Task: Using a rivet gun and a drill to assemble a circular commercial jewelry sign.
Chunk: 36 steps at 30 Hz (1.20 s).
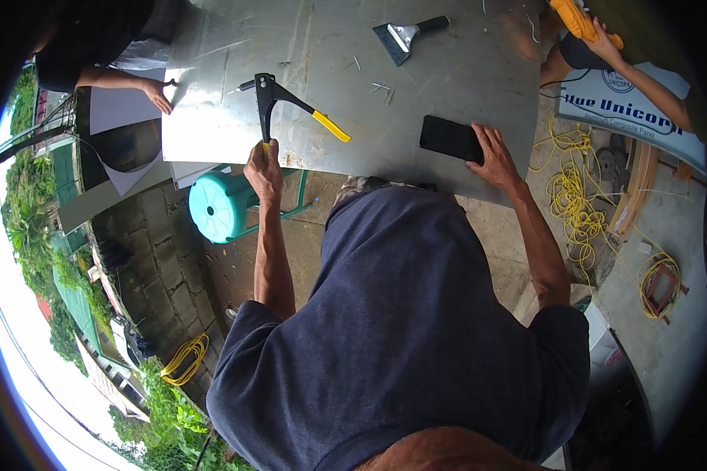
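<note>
My left hand (265, 171) is closed round one handle of a black hand riveter (266, 96) with yellow grips. The riveter's two handles are spread apart, and its nose carries a thin rivet pointing left over the metal sheet (322, 47). At the near right of the sheet, my right hand (496, 161) grips the right end of a black smartphone (451, 139), its fingers along the edge. Beyond the phone lies a scraper (401, 39) with a wide black blade and a dark handle. Several loose rivets (382, 89) are scattered between the riveter and the scraper.
A person's hand (158, 96) rests at the sheet's left edge. Another person at the far right holds a yellow power tool (576, 21). A turquoise stool (214, 208) stands below the sheet on the left. Tangled yellow cord (575, 204) lies on the floor to the right.
</note>
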Tool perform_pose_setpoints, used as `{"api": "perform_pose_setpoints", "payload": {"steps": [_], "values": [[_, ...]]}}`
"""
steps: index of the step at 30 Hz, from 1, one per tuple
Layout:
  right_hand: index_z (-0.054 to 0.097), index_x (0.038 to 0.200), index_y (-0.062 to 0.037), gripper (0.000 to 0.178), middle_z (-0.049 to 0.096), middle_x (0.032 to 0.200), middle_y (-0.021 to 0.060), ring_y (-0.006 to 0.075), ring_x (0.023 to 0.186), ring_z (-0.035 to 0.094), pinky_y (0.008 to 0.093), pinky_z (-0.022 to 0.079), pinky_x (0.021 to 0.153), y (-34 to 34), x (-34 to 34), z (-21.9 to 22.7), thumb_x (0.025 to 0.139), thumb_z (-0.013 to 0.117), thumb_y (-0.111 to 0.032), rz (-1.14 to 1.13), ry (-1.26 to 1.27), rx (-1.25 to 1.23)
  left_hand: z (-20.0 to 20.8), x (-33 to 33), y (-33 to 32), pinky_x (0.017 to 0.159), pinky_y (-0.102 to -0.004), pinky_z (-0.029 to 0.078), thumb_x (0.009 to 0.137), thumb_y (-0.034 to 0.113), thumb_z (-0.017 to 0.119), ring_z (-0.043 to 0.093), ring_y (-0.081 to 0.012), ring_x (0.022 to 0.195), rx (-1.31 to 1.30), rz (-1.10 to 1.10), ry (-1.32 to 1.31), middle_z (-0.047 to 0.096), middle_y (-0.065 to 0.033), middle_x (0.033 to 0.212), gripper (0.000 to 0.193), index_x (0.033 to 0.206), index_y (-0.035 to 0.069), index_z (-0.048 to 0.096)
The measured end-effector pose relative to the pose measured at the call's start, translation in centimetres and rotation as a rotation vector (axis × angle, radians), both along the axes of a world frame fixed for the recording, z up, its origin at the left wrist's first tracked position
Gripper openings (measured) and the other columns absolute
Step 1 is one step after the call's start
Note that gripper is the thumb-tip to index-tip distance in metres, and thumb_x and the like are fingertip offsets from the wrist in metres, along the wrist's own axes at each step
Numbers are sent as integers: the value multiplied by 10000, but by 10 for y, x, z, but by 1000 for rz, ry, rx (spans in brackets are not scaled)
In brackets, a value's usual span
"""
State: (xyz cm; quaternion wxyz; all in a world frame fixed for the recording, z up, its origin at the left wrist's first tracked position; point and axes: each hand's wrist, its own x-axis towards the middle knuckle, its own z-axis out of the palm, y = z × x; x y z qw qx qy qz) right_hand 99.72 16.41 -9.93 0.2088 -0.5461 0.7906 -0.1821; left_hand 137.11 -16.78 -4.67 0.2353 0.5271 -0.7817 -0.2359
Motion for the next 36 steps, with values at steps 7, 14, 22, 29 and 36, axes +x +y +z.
{"api": "perform_pose_setpoints", "payload": {"steps": [7, 14, 22, 29, 36], "values": [[315, 1466, 5, 944, 464, 1347, 185, 344, 1259, 443, 419, 398, 1103, -65, 62, -19, 703, 829, -205, 94, -13, -153, 24, 32, -13, 536, -319, 368, 949, 273, 658, 397, -131, 593, -36, 82, 120, 496, -65, 647, 334, 900, -55, 616], [364, 1406, 44, 914, 488, 1289, 203, 358, 1205, 464, 422, 408, 1064, -154, 122, -32, 670, 839, -215, 99, -1, -308, 30, 41, -17, 546, -305, 361, 961, 291, 652, 379, -122, 615, -25, 61, 183, 476, -45, 661, 351, 924, -56, 613], [333, 1435, 54, 932, 473, 1298, 211, 356, 1193, 458, 434, 374, 1073, -207, 149, -46, 723, 809, -312, 110, 131, -218, 37, 16, -15, 516, -303, 336, 968, 286, 649, 339, -148, 589, -63, -69, 191, 429, -71, 627, 346, 904, -48, 582], [305, 1453, 43, 998, 393, 1416, 219, 362, 1334, 369, 420, 313, 1136, -203, 142, -36, 677, 866, -239, 169, 135, -176, 29, -32, -7, 548, -310, 375, 953, 234, 672, 416, -145, 612, 70, -254, 253, 487, -73, 696, 331, 1033, -85, 630], [514, 1289, -11, 457, 451, 1343, 200, 385, 1203, 467, 484, 403, 997, -122, 79, -17, 883, 661, -161, -277, 152, -478, 11, -110, 22, 616, -411, 478, 953, 289, 638, 612, -343, 669, 25, -502, 173, 619, -191, 799, 352, 1023, -57, 649]]}}
